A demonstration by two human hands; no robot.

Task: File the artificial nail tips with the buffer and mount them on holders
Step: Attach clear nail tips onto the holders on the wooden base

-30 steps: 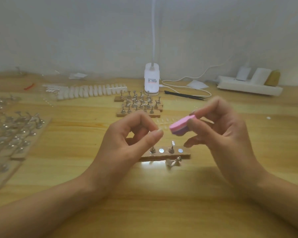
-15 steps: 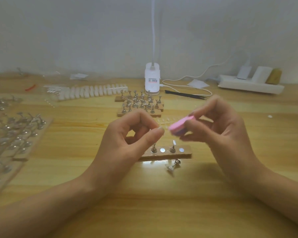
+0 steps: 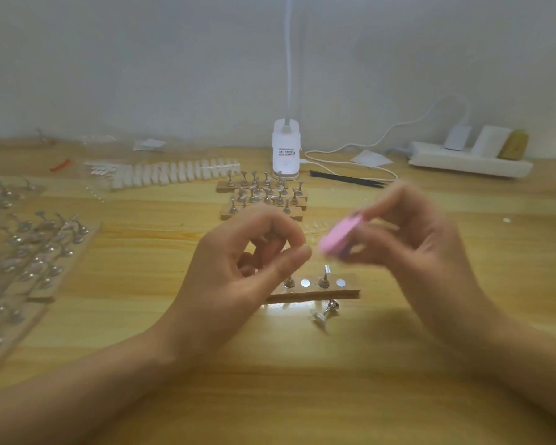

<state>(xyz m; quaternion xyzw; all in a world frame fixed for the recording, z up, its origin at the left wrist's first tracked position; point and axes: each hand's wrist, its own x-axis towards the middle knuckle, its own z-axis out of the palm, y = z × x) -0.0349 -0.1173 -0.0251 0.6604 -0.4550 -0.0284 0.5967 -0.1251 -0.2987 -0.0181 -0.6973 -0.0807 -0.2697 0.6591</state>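
Note:
My right hand (image 3: 411, 239) grips a pink buffer block (image 3: 339, 236), blurred with motion, just right of my left fingertips. My left hand (image 3: 238, 271) has thumb and forefinger pinched together; a small clear nail tip (image 3: 305, 247) seems to sit between them, too small to be sure. Below the hands lies a wooden holder strip (image 3: 315, 289) with two upright metal holders and two bare magnet discs. One loose holder (image 3: 325, 313) with a tip on it lies on its side before the strip.
Further strips of metal holders (image 3: 264, 194) stand behind the hands, more at the left (image 3: 29, 248). A row of white nail tips (image 3: 174, 175), a white lamp base (image 3: 285, 149), black tweezers (image 3: 347, 179) and a power strip (image 3: 469, 159) line the back of the wooden table (image 3: 286, 380).
The buffer in my right hand has slid slightly down and toward my left fingertips, now blurred with motion. My left hand has stayed in place.

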